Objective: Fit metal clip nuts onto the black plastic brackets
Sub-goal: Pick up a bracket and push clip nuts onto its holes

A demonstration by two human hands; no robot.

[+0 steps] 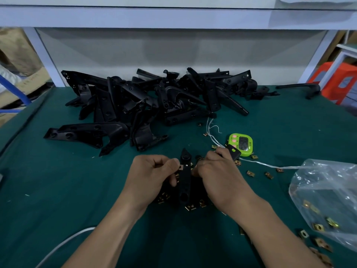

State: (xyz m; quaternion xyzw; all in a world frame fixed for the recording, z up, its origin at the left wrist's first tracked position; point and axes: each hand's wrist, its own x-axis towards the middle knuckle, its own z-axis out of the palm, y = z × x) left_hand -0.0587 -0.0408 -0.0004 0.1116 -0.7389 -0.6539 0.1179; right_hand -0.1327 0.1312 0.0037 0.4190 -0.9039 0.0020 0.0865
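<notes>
- The far side of the worktop (48, 186) is blocked by a pile of brackets (154, 97).
- The right side is obstructed by a timer (241, 144), loose clip nuts (250, 173) and a plastic bag (328, 190).
- Open surface is found at the near left, crossed only by a white cable (63, 242).

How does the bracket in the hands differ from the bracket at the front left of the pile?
The held bracket is gripped by the left hand, the right hand at its edge; the lying bracket rests untouched on the mat. The held bracket points away from the person; the lying bracket runs left to right. The held bracket shows a clip nut; the lying bracket shows none. Both are black.
</notes>
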